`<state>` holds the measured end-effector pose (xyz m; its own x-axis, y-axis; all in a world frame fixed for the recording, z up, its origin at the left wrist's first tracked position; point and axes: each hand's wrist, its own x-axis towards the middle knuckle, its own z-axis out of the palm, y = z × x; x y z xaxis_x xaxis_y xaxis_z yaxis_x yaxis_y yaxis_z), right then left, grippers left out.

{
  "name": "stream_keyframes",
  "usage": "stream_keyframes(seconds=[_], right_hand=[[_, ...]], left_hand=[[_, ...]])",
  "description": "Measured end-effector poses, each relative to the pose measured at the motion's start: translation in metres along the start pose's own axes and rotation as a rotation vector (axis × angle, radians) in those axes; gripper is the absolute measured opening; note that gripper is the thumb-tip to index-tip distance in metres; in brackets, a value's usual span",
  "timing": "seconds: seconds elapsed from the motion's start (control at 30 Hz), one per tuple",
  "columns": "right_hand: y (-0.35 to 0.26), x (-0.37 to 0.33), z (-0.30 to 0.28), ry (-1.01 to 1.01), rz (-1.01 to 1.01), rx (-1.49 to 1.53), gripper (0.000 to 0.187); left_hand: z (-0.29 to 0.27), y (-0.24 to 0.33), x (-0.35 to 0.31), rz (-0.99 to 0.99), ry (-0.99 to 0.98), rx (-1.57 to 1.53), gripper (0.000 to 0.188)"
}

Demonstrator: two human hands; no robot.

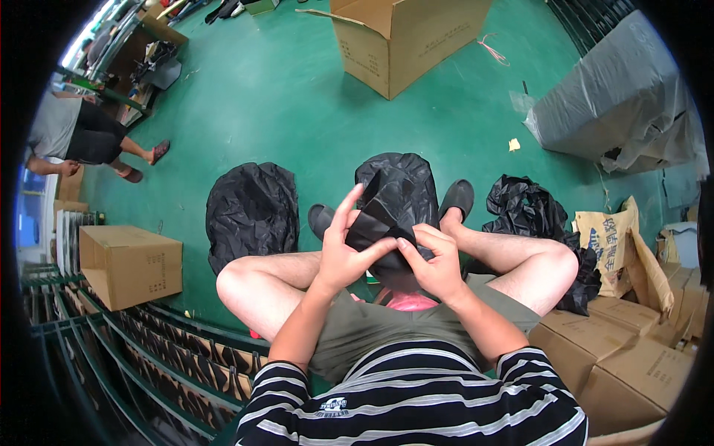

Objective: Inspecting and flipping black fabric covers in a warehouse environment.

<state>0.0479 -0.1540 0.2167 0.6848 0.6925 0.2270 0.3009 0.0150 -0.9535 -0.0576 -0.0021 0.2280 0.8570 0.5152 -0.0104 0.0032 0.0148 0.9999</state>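
In front of my lap I hold a dark, flat, flexible black piece (377, 215), folded or bent; its exact kind is unclear. My left hand (343, 251) grips its left side, with the thumb reaching across and the index finger stretched along the edge. On the right edge, my right hand (437, 262) pinches it between thumb and fingers. Just beyond the piece, between my feet, stands a bulging black plastic bag (413, 177). Another black plastic bag (251, 212) lies on the floor by my left knee. Part of a pink seat (409, 301) shows under me.
Crumpled black plastic (529, 212) lies by my right leg, near stacked cartons (587, 342). A carton (132, 264) and a green rack (141, 342) stand left. An open carton (401, 56) stands ahead. A plastic-covered stack (610, 93) is far right; a person (89, 130) sits far left.
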Motion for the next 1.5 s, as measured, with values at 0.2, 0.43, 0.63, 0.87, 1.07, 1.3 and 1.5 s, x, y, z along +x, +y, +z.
stream_keyframes(seconds=[0.2, 0.43, 0.63, 0.87, 1.07, 1.3, 1.5], right_hand=[[0.015, 0.01, -0.022, 0.096, -0.049, 0.057, 0.036], [0.014, 0.025, -0.032, -0.234, -0.134, 0.157, 0.059], [0.029, 0.008, -0.032, -0.101, 0.239, 0.494, 0.02], [0.066, 0.02, -0.039, -0.236, 0.342, 0.0, 0.02], [0.134, -0.033, -0.045, -0.915, 0.331, -0.754, 0.098], [0.148, -0.063, -0.036, -0.54, 0.2, -0.467, 0.025], [0.041, -0.011, -0.043, -0.412, 0.219, 0.013, 0.017]], left_hand=[[0.002, 0.001, -0.006, 0.138, 0.078, -0.153, 0.057], [0.003, 0.02, -0.022, 0.067, -0.26, -0.422, 0.027], [0.009, 0.013, -0.012, -0.029, -0.101, -0.213, 0.036], [0.017, -0.063, -0.014, -0.03, -0.602, 0.842, 0.098], [0.014, -0.148, -0.047, -0.027, -0.562, 0.98, 0.1], [0.019, -0.17, -0.041, 0.078, -0.411, 0.901, 0.065], [0.014, -0.133, -0.036, 0.058, -0.293, 0.295, 0.038]])
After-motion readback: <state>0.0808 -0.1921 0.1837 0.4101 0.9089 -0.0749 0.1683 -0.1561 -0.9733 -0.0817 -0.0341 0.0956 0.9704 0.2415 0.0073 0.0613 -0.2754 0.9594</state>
